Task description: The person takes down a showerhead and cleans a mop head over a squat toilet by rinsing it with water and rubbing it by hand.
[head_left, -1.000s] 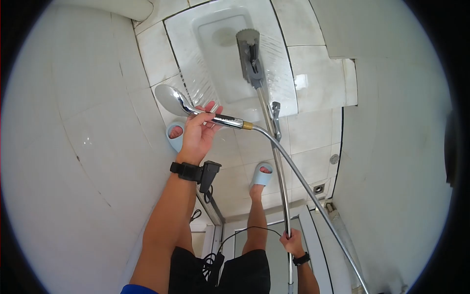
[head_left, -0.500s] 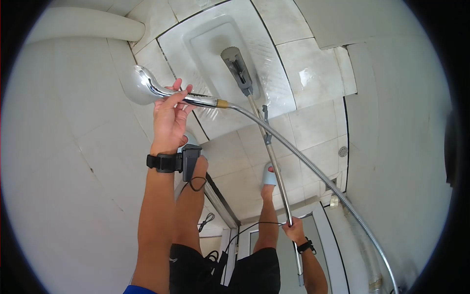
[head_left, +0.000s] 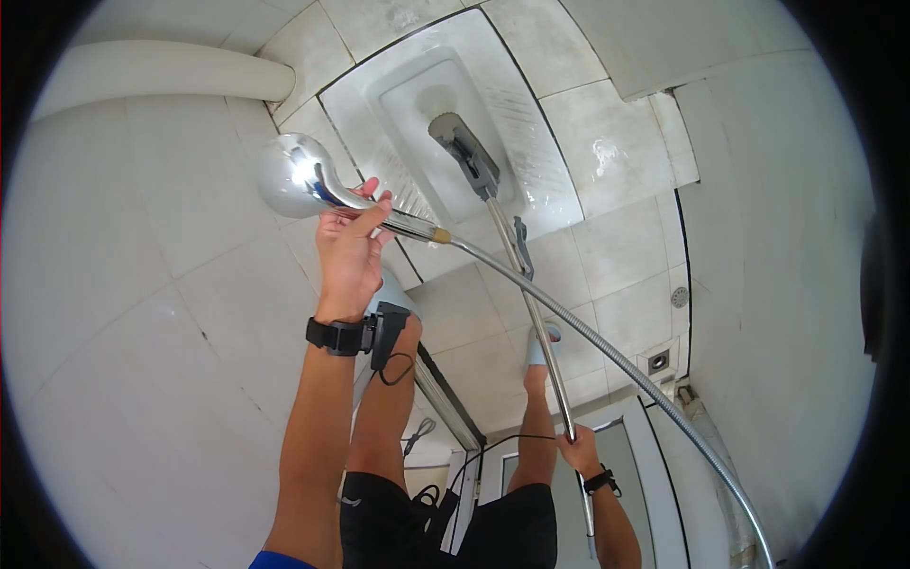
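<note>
My left hand [head_left: 351,248] is closed round the chrome handle of a shower head [head_left: 299,178], whose round head points to the upper left. A metal hose [head_left: 607,349] runs from the handle down to the lower right, crossing over a long metal pole. That pole belongs to a mop [head_left: 545,346], and my right hand [head_left: 578,448] grips it near its lower end. The grey mop head [head_left: 464,152] is over the basin of a white squat toilet [head_left: 379,119]. No water stream can be made out.
A thick white pipe [head_left: 171,74] runs along the upper left wall. Two floor drains [head_left: 680,297] lie at the right. My feet in light blue slippers [head_left: 538,347] stand on the tiles. A door frame [head_left: 654,474] and black cables [head_left: 502,438] show at the bottom.
Over the last second the mop head has shifted down and left over the basin. My left hand has moved left with the shower head, then slightly back right. The view has tilted and shifted.
</note>
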Tool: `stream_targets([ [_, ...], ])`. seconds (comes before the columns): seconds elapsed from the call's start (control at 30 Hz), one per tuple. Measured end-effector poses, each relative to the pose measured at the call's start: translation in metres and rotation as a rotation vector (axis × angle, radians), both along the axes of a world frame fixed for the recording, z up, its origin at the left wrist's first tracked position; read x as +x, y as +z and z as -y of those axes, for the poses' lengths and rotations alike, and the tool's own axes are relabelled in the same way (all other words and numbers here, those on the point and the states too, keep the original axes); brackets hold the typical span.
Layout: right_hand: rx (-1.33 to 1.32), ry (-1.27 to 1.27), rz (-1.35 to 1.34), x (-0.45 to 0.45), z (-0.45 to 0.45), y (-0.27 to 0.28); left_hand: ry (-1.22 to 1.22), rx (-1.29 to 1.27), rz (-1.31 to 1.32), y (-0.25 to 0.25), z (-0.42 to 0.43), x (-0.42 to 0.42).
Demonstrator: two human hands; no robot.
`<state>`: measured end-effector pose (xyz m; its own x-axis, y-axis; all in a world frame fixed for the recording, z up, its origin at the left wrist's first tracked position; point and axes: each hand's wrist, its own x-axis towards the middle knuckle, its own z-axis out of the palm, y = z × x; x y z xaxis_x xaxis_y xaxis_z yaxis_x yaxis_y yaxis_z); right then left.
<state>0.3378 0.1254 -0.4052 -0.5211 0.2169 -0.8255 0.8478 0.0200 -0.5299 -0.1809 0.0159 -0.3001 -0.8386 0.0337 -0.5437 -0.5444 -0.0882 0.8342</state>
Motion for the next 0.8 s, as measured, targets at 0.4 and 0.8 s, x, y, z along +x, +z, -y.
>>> stream_targets([
  [0.4,-0.129,0.026,-0.054,0.024,0.0,-0.051,-0.265,0.007,0.298,-0.011,0.006,0.003],
  [0.8,0.087,0.039,-0.087,0.022,0.035,-0.042,-0.25,-0.043,0.364,-0.057,0.045,-0.02],
])
